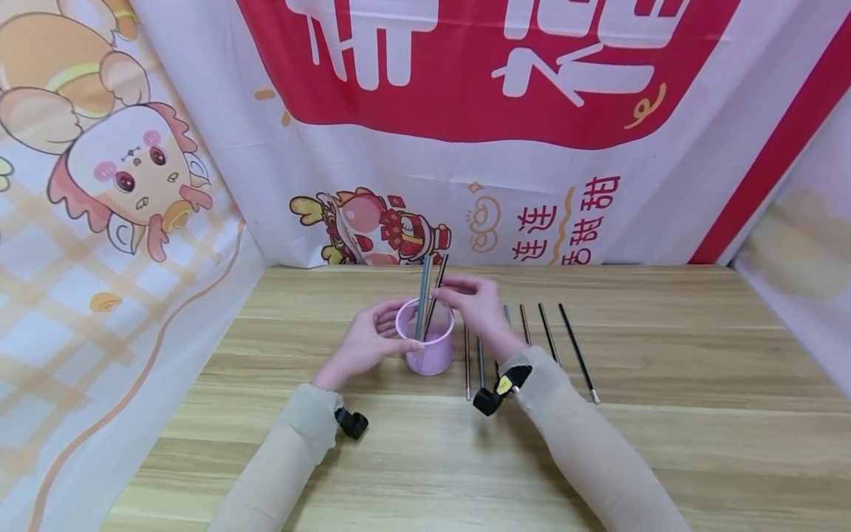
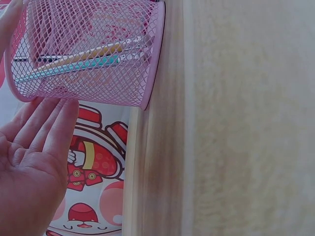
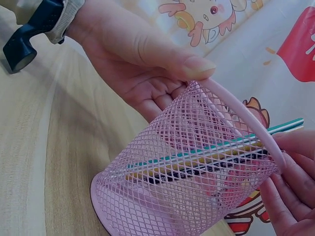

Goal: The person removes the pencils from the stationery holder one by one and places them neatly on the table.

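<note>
A pink mesh pen cup point(image 1: 435, 360) stands on the wooden table. My left hand point(image 1: 362, 343) holds it from the left, the thumb at the near rim and the fingers around the far side. Inside lean a teal-striped pencil point(image 1: 422, 295), a yellowish pencil point(image 3: 206, 161) and a black pencil point(image 3: 197, 169). At the cup's right rim, the thumb and fingertips of my right hand point(image 1: 480, 307) pinch the black pencil near its upper part. The right wrist view shows the pencils through the mesh, their lower ends near the cup's base.
Several pencils lie side by side right of the cup, among them a brown pencil point(image 1: 467, 366) and a black pencil point(image 1: 578, 355). The right forearm partly covers some. A printed cloth point(image 1: 465, 170) hangs behind the table point(image 1: 425, 473), with another cloth point(image 1: 133, 295) at left.
</note>
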The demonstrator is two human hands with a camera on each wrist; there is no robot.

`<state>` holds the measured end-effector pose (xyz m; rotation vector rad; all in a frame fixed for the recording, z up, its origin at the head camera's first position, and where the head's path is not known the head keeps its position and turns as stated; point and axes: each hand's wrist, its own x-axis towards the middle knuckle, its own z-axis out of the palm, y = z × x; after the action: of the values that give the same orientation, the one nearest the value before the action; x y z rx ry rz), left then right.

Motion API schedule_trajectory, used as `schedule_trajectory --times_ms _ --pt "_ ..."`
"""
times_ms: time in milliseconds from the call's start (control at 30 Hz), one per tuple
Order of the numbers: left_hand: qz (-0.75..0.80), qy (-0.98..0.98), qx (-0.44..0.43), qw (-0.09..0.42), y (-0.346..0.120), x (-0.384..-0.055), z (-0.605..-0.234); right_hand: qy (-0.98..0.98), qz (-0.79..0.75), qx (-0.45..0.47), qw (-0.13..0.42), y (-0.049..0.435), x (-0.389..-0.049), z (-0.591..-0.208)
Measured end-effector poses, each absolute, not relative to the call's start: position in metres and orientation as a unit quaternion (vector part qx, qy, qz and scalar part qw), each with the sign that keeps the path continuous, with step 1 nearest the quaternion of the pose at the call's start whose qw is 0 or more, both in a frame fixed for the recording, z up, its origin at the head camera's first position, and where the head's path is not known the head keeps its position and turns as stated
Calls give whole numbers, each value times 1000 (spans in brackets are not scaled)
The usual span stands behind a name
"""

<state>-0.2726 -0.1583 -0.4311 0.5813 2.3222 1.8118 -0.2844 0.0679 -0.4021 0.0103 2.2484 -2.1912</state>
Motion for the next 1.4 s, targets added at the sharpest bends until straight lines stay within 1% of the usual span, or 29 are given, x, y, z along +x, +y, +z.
schedule_trajectory --times_ms 467,833,967,1200,1400 --pt "599 774 191 70 -158 -273 -430 669 -743 -5 -26 79 -285 -389" --pt "589 783 187 67 -160 -274 -432 632 -772 -10 -72 95 -284 -369" --pt "592 782 184 68 -160 -274 -432 613 -785 -10 -87 104 -282 -358" --pt "596 779 182 69 -159 -273 -431 588 -798 -19 -130 126 -280 -344" --pt "598 777 182 69 -158 -273 -432 604 -783 -8 -149 150 -278 -339"
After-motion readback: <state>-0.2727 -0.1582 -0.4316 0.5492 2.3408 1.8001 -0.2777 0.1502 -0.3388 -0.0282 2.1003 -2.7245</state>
